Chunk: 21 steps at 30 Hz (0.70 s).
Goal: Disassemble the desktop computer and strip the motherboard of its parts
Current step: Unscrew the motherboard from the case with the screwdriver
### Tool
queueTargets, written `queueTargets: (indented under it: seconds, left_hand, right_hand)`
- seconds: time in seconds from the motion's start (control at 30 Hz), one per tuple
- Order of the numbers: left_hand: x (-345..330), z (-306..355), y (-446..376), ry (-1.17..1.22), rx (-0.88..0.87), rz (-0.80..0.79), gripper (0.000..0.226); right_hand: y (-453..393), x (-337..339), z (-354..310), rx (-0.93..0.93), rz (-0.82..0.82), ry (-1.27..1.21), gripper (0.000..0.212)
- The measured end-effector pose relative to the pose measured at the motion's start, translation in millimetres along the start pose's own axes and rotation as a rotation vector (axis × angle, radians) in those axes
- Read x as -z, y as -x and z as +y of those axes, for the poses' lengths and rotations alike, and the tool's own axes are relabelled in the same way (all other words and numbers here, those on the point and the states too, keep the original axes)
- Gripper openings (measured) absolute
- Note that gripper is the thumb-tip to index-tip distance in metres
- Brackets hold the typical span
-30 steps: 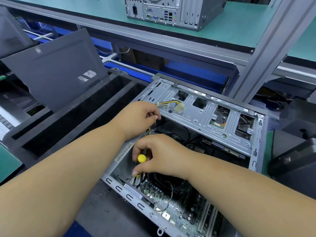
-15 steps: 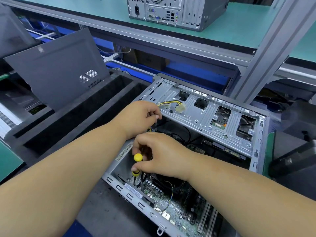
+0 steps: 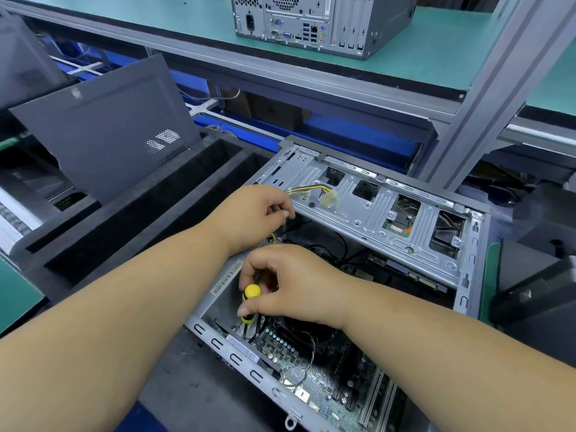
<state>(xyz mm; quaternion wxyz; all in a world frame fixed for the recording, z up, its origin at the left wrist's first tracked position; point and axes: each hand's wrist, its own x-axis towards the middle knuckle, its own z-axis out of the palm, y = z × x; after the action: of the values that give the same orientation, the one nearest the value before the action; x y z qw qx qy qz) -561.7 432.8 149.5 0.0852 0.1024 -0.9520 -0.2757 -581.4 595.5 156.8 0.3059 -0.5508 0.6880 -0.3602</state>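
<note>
An open grey desktop case (image 3: pixel 374 210) lies on its side in front of me, its green motherboard (image 3: pixel 314 385) showing at the bottom. My right hand (image 3: pixel 293 285) grips a yellow-and-black screwdriver (image 3: pixel 251 302), which points down at the board's near left corner. My left hand (image 3: pixel 249 216) reaches into the case just above it and pinches a bundle of yellow and black power cables (image 3: pixel 307 191) that ends in a white connector (image 3: pixel 329 199) lying on the metal drive cage. The screwdriver tip is hidden.
A dark foam tray (image 3: pixel 149 207) with long slots sits left of the case, and the removed grey side panel (image 3: pixel 103 145) leans behind it. A second computer tower (image 3: pixel 314 23) stands on the green upper shelf. A slanted aluminium frame post (image 3: pixel 486 98) rises at right.
My right hand has shifted slightly on the screwdriver handle, as in turning it. My left hand keeps hold of the cables in the same place.
</note>
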Motion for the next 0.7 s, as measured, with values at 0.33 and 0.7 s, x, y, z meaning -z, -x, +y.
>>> queueTargets:
  seconds: [0.33, 0.7]
  left_hand:
    - [1.0, 1.6, 0.0, 0.001, 0.011, -0.011, 0.018]
    - [2.6, 2.4, 0.3, 0.000, 0.000, -0.044, 0.018]
  right_hand:
    - [4.3, -1.4, -3.4, 0.087, -0.065, -0.023, 0.010]
    - [2.8, 0.3, -2.4, 0.070, -0.012, 0.060, 0.015]
